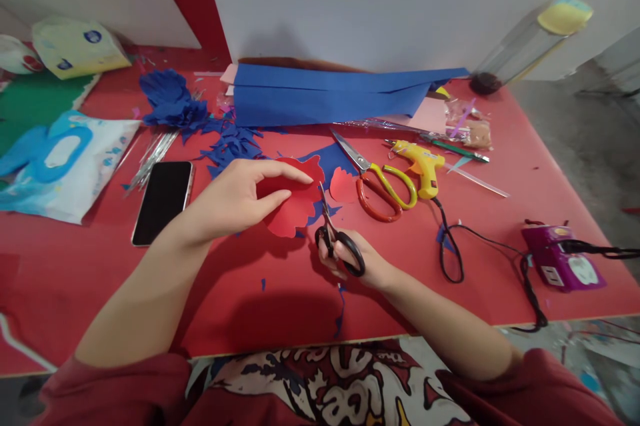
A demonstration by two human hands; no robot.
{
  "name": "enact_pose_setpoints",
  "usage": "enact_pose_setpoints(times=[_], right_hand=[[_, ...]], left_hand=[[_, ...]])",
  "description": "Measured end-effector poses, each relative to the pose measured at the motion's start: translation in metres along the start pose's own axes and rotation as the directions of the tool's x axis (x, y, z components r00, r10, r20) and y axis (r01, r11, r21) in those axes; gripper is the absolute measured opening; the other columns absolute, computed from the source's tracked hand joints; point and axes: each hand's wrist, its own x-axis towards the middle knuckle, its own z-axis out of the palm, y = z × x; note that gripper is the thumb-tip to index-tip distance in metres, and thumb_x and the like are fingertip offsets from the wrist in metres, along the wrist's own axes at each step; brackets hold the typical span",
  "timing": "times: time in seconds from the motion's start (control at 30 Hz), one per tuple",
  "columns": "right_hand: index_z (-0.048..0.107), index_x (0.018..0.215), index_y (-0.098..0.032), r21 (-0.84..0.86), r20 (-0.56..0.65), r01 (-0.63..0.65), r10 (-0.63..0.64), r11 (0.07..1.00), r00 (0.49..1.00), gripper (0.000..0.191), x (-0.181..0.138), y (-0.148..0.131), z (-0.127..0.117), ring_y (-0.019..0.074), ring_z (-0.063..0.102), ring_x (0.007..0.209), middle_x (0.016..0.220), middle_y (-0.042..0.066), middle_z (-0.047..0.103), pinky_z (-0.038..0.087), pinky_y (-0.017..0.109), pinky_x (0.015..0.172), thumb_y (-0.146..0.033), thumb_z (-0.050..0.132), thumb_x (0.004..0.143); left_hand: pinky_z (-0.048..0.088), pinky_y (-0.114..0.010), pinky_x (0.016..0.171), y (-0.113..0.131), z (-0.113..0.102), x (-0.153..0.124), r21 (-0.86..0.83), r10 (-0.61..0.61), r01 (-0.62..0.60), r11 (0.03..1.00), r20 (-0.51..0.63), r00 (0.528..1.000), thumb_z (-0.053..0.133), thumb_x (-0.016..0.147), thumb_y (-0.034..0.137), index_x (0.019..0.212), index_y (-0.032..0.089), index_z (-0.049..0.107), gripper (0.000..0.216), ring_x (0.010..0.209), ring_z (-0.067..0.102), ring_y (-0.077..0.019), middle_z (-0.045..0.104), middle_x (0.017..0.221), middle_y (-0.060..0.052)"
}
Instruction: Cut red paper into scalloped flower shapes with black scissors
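Left hand (237,196): mine, holding a wavy-edged sheet of red paper (295,206), thumb and forefinger parted over its upper face; I cannot see my other fingers.
Right hand (363,256): mine, fingers curled through the loops of small steel scissors with black handles (328,221).
Red sheet: in front of me above the red tabletop (225,326), its scalloped right edge beside the blades; whether they touch it, I cannot tell.
Beyond the blades: one small scalloped red paper piece (342,186), lying near large steel scissors with orange and yellow handles (370,168).
Step, as I judge it: trimming the sheet's rim into scallops.
Next cut, in my judgement: calls for my left hand to turn the paper, keeping fingertips clear, while my right guides the blades along the curve.
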Motion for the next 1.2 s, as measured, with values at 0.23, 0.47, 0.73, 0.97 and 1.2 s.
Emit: enact_pose_setpoints(times=[0.23, 0.47, 0.73, 0.97, 1.2], right_hand=[[0.039, 0.066, -0.018, 0.014, -0.002, -0.008, 0.008, 1.0, 1.0, 0.049, -0.001, -0.001, 0.0, 0.0055, 0.034, 0.04, 0.052, -0.006, 0.038, 0.029, 0.019, 0.036, -0.064, 0.052, 0.078], [0.039, 0.065, -0.018, 0.031, -0.002, 0.025, -0.025, 0.999, 1.0, 0.048, 0.0, 0.002, 0.0, 0.0054, 0.036, 0.04, 0.052, -0.007, 0.037, 0.028, 0.018, 0.036, -0.062, 0.052, 0.08], [0.042, 0.068, -0.018, 0.037, -0.051, 0.02, -0.018, 0.999, 0.999, 0.048, -0.001, 0.005, 0.0, 0.0054, 0.035, 0.038, 0.051, -0.007, 0.038, 0.027, 0.019, 0.036, -0.063, 0.053, 0.078], [0.042, 0.068, -0.018, 0.058, -0.061, 0.022, -0.018, 0.998, 0.998, 0.048, -0.001, 0.003, 0.001, 0.0048, 0.033, 0.039, 0.052, -0.006, 0.038, 0.026, 0.018, 0.036, -0.063, 0.053, 0.079], [0.041, 0.067, -0.018, 0.079, -0.071, 0.024, -0.018, 0.997, 0.997, 0.048, -0.002, 0.005, 0.001, 0.005, 0.032, 0.039, 0.052, -0.006, 0.038, 0.024, 0.018, 0.036, -0.063, 0.053, 0.079]], left_hand=[[0.046, -0.025, 0.092, 0.0, -0.001, 0.0, -0.036, 0.007, -0.007, 0.999, -0.001, 1.0, 0.051, 0.078, 0.016, 0.1, 0.023, 0.068, 0.028, 0.098, 0.064, -0.0146, 0.071, 0.104, 0.002], [0.046, -0.026, 0.094, 0.0, 0.003, 0.001, -0.077, 0.005, -0.006, 0.997, -0.012, 1.0, 0.051, 0.077, 0.016, 0.1, 0.021, 0.068, 0.029, 0.099, 0.063, -0.0154, 0.071, 0.105, 0.001], [0.045, -0.028, 0.096, -0.002, 0.009, 0.004, -0.138, -0.01, 0.003, 0.99, -0.05, 0.999, 0.052, 0.077, 0.015, 0.1, 0.019, 0.068, 0.028, 0.102, 0.062, -0.016, 0.071, 0.104, -0.001], [0.045, -0.029, 0.096, -0.003, 0.013, 0.004, -0.165, -0.005, -0.006, 0.986, -0.066, 0.998, 0.053, 0.077, 0.015, 0.1, 0.019, 0.068, 0.028, 0.104, 0.062, -0.0168, 0.07, 0.106, -0.001], [0.046, -0.027, 0.095, -0.005, 0.015, 0.004, -0.187, -0.001, -0.013, 0.982, -0.077, 0.997, 0.054, 0.078, 0.014, 0.101, 0.019, 0.068, 0.028, 0.1, 0.063, -0.0155, 0.071, 0.104, -0.001]])
